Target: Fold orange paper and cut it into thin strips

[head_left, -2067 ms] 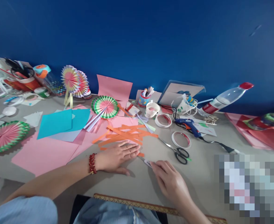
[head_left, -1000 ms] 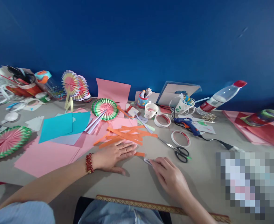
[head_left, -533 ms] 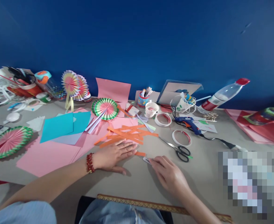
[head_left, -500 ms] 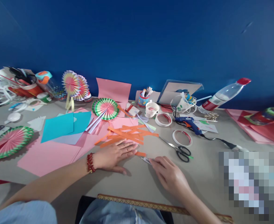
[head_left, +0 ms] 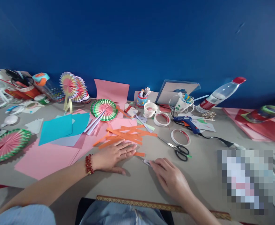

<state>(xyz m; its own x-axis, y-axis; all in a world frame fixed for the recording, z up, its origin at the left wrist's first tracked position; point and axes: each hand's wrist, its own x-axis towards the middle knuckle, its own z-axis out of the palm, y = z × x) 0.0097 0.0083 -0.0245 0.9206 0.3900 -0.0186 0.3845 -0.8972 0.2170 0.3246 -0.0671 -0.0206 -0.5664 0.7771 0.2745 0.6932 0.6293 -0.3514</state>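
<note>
My left hand lies flat on the grey table, fingers stretched out and pressing on an orange paper strip whose end sticks out past the fingertips. In my right hand is a small craft knife, its blade pointing left, close to that strip's near edge. Whether the blade touches the paper I cannot tell. Just beyond my left hand is a loose pile of orange paper strips. Scissors with black handles rest to the right of the pile.
Pink paper and blue paper sheets spread at the left, near folded paper fans. Tape rolls, a blue glue gun with its cord, a white cup and a plastic bottle stand or lie toward the back right.
The whole view has shifted slightly to the left. Both hands keep nearly the same place and pose, the left flat on the strip and the right around the craft knife.
</note>
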